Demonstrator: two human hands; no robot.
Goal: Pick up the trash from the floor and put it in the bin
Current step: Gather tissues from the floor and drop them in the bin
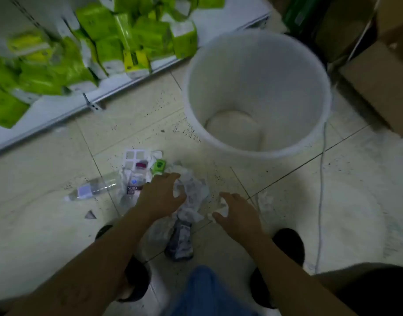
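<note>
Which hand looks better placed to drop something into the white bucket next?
The right hand, probably: it is closing on a small crumpled white paper wad and lies nearer the round white plastic bin. The left hand rests spread over the larger crumpled paper, farther away.

Both hands (160, 193) over crumpled paper (193, 195), white bin (257, 92) beyond, bottle (95, 187) left

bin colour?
White, inside and out; the bin shows best in the head view, the only one here.
</note>
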